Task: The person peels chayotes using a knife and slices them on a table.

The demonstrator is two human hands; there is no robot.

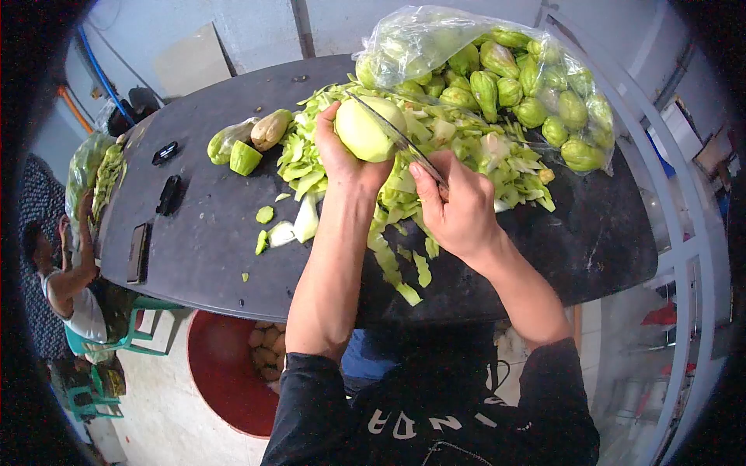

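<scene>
My left hand (347,159) is closed around a pale, peeled chayote (371,133), held above the table. In my right hand (460,203) is a knife (400,140), its long thin blade lying across the upper right of the chayote. The fingers hide most of the knife's handle. Beneath both hands spreads a large heap of green peelings (435,140). To the left lie a whole green chayote (225,145), a browned one (271,128) and a cut green piece (246,158).
A clear plastic bag (412,39) of chayotes (531,111) lies at the back right of the dark table (210,233). Small dark objects lie at left, including a phone-like one (139,252). Below stands a red tub (221,373). Another person (74,291) sits far left.
</scene>
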